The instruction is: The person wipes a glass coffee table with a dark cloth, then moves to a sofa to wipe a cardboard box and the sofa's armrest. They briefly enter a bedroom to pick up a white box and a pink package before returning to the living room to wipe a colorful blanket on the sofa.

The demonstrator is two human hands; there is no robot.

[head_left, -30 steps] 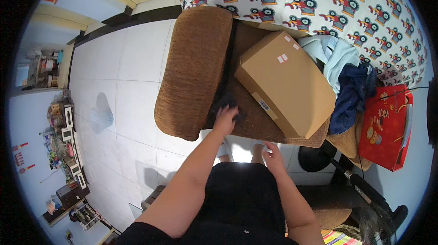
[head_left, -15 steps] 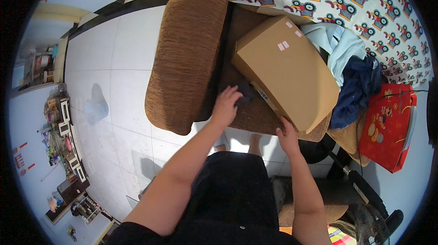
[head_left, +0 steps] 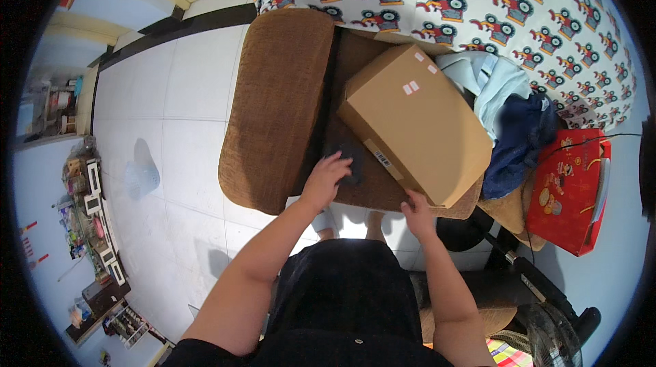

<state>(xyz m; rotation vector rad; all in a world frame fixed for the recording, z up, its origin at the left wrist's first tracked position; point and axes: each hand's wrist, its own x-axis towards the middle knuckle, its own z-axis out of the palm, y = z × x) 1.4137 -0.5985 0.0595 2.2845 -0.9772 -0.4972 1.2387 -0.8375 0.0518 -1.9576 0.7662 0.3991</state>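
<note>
hands [head_left: 323, 184] [head_left: 419, 216] fwd, l half-curled over seat [head_left: 374, 194], r nr box [head_left: 427, 121] edge

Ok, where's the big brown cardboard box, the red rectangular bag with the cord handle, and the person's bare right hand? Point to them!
Brown cardboard box [head_left: 420, 126]: head view, on its large upper face.
Red rectangular bag [head_left: 566, 191]: head view, on its broad side.
Bare right hand [head_left: 419, 214]: head view, mid-hand.
</note>
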